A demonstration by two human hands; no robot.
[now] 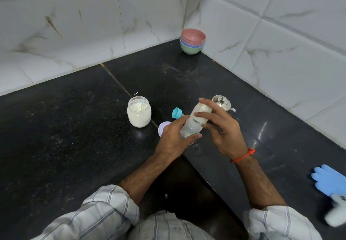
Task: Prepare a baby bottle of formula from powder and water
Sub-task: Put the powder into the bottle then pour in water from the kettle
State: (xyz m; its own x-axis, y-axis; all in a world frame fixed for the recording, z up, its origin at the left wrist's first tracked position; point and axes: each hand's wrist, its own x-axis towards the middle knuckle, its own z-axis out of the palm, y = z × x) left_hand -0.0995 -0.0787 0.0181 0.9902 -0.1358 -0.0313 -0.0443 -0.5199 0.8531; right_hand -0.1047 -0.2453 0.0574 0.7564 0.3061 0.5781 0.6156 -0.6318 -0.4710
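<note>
While tilting above the dark counter (74, 127) at centre frame, baby bottle (196, 121) being gripped by both hands, base pointing up-right, neck end down-left. Wrapping round the lower neck end w/ left hand (173, 138): thumb (193, 136) pressing along the underside, other fingers curling over the top, closed on the plastic. Resting on the upper half w/ right hand (222, 127): fingers (206, 114) spread and only partly curled, tips touching the bottle's side and base, palm held off it. Looking cloudy white inside; contents not clear enough to tell powder from liquid. Sitting just left of centre, open glass jar (139, 113) holding white powder, thin scoop handle (142, 106) leaning inside. Lying just beside the bottle, upper-left of it, teal cap (177, 113). Peeking out below the left hand, pale lilac lid (163, 128), mostly hidden. Standing right behind the right hand's fingers, small steel pot (221, 102) w/ knobbed lid. Stacking in the far corner at upper centre, coloured bowls (192, 41), pink on top. Circling the right wrist, red thread (243, 155). Lying at lower right edge, blue glove (327, 180) next to a blurred white item, can't tell what. Showing at bottom of frame, striped sleeves (93, 217) rolled up the forearms.
</note>
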